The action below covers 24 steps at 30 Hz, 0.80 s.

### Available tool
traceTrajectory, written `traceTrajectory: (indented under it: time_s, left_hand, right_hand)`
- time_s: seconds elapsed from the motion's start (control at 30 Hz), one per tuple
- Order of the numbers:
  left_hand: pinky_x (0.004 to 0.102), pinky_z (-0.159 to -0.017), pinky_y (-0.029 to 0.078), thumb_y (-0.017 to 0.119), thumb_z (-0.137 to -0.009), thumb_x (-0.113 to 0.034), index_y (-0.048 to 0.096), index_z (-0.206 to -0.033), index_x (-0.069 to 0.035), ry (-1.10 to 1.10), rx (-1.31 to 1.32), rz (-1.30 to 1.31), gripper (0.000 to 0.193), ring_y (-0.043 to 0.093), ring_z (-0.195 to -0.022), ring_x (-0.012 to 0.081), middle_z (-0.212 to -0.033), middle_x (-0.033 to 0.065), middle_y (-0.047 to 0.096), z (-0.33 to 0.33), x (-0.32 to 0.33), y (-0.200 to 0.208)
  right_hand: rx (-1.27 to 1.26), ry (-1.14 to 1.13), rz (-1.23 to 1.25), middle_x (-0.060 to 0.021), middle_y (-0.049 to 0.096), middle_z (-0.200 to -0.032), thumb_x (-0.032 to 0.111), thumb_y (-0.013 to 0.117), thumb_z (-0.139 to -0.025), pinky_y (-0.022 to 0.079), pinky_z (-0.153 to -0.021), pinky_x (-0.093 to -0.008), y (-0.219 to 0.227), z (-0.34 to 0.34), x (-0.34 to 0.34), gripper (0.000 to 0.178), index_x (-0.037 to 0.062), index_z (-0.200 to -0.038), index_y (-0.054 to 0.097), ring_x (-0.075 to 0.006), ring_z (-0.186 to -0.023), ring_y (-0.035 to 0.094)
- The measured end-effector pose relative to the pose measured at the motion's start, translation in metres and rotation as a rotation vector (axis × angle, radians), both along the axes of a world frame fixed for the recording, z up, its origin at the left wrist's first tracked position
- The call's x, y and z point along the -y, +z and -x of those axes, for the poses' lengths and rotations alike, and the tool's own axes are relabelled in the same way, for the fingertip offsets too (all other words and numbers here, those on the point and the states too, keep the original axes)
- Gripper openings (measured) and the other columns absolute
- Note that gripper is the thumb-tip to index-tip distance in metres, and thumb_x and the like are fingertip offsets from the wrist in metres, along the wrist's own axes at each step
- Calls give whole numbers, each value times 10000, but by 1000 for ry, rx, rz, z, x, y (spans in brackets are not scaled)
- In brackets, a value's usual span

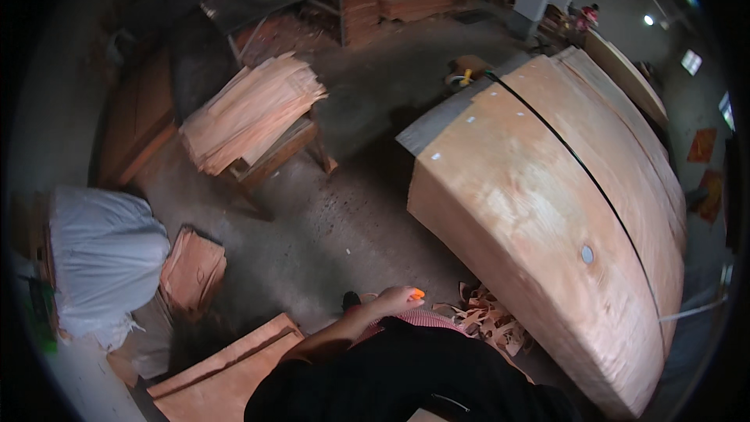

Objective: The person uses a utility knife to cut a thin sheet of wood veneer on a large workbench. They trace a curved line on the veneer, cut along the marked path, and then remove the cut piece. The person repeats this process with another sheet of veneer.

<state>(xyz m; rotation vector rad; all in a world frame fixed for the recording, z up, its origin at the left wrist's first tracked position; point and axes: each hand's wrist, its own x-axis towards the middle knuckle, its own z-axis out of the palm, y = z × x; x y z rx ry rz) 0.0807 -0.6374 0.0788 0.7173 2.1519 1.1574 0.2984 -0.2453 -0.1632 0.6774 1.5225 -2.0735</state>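
Observation:
My left hand [393,301] is in front of my body at the lower middle, its fingers closed round a small orange object [418,294]. Only a bit of that object sticks out of the fist, too little to tell its kind. My right hand is out of view. Close by on the right stands a large stack of wood veneer sheets [500,180], with a black strap [578,158] lying across its top. Curled veneer scraps [492,320] lie on the floor between my hand and the stack.
A stand with piled veneer sheets [254,109] is at the left middle. A white-covered bundle [105,258] and a small veneer pile [194,270] sit at the far left. Flat boards [226,371] lie lower left. A dark table [273,4] and a person in red [587,16] are far back.

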Motion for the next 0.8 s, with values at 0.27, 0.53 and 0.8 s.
traceTrajectory:
  time_s: [0.27, 0.53, 0.8]
  left_hand:
    - [278, -644, 449, 549, -792, -301, 573, -999, -48, 413, 228, 30, 327, 576, -720, 189, -833, 107, 607, 62, 185, -50]
    - [272, -595, 422, 529, -813, -279, 566, -959, 3, 666, 186, -70, 319, 531, -642, 150, -724, 99, 585, 143, 264, -68]
    - [345, -663, 439, 502, -788, -322, 563, -994, -60, 553, 118, 296, 339, 570, -755, 259, -805, 133, 590, 274, 286, -42]
  right_hand:
    - [-558, 903, -1171, -119, 615, -765, 342, 446, -843, 437, -554, -408, 73, 225, 168, 326, 70, -969, 573, -274, -673, 595]
    - [-135, 985, -1046, -138, 607, -758, 435, 524, -740, 464, -613, -372, 154, 374, 293, 372, 139, -948, 607, -283, -708, 595]
    - [-319, 866, -1046, -161, 594, -872, 341, 434, -794, 459, -671, -420, 57, 531, 306, 288, 179, -964, 601, -335, -790, 573]
